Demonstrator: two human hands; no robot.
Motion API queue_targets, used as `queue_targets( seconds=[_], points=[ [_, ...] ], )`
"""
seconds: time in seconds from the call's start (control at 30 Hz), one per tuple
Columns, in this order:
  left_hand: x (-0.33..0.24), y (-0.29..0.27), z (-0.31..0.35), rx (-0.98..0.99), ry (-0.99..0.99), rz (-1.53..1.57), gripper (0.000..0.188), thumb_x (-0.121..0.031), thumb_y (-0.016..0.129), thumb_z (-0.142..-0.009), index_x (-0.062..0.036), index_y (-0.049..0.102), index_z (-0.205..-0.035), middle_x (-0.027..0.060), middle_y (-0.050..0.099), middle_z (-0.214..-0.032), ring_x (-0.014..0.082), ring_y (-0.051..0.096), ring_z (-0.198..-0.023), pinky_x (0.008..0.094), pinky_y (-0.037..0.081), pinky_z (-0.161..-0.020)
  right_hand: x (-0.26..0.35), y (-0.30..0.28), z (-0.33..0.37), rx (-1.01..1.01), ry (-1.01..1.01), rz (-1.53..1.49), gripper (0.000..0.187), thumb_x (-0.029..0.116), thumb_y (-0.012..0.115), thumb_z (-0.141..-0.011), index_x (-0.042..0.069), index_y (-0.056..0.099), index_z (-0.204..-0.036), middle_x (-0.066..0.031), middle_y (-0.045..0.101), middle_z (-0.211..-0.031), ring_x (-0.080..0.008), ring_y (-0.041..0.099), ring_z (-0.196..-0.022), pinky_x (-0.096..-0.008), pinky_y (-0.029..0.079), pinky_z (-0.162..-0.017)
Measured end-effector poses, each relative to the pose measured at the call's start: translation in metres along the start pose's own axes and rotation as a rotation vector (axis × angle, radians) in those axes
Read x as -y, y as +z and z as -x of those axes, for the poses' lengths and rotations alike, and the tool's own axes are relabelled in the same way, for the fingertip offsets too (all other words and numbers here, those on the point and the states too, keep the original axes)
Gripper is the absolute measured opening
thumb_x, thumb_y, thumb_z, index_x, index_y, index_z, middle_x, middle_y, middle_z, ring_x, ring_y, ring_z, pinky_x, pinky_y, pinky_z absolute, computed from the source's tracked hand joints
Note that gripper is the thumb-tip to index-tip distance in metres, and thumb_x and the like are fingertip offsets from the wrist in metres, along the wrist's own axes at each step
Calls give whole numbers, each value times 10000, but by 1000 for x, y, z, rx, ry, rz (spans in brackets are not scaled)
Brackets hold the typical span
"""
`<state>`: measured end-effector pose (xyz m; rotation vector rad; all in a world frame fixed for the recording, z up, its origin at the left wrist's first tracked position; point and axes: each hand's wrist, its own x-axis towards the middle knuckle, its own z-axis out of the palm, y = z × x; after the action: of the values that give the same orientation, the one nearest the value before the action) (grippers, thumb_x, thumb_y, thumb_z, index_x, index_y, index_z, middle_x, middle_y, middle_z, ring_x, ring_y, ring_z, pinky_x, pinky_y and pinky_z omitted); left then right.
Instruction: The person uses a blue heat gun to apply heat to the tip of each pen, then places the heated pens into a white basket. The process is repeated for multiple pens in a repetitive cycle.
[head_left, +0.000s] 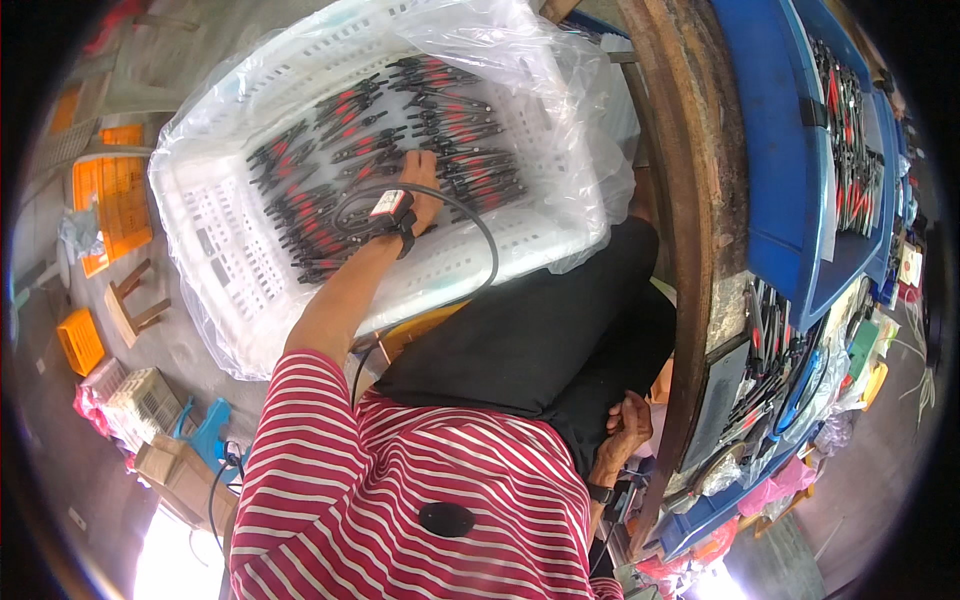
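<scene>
My left hand [422, 188] reaches down into a white plastic crate [228, 262] lined with clear plastic. Its fingers are drawn together over slim black tools with red parts [365, 143], laid in rows on the crate's bottom. What the fingertips hold, if anything, is hidden. A strap with a small white-and-red box [386, 204] circles that wrist, and a black cable loops from it. My right hand [627, 425] lies beside my right thigh, away from the crate. Its fingers are curled, with nothing visible in them.
A wooden bench edge [698, 200] runs along my right side. Beyond it, blue bins [775, 150] hold more black-and-red tools [855, 150]. At left on the floor are orange crates [140, 215], a small wooden stool [130, 305], a cardboard box [175, 470] and a blue stool [208, 432].
</scene>
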<state>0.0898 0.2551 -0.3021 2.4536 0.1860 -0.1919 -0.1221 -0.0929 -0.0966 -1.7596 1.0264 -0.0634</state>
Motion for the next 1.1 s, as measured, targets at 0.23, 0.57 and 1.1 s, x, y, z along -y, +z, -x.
queue_targets(
  seconds=[0.23,0.57,1.1],
  points=[
    [2,1,-5,-20,63,-103,312,27,558,-726,27,432,-1011,202,439,-989,370,505,-964,437,460,-780,2,2,0,-10,-12,12,180,129,600,-824,-17,624,-925,-43,576,-616,-59,421,-437,-170,316,-418],
    [1,-5,-8,131,79,-252,353,-64,583,-761,-1,422,-1070,179,456,-1018,335,478,-1018,472,397,-815,-2,0,0,-1,-30,-15,176,132,607,-820,-9,635,-923,-39,580,-609,-57,422,-430,-173,304,-415],
    [14,13,-21,144,-26,-224,292,-23,594,-703,-53,523,-985,152,581,-979,333,517,-1006,506,380,-792,-1,0,-1,-3,-19,10,160,126,597,-828,2,644,-917,-33,593,-612,-63,445,-434,-181,296,-407]
  ],
)
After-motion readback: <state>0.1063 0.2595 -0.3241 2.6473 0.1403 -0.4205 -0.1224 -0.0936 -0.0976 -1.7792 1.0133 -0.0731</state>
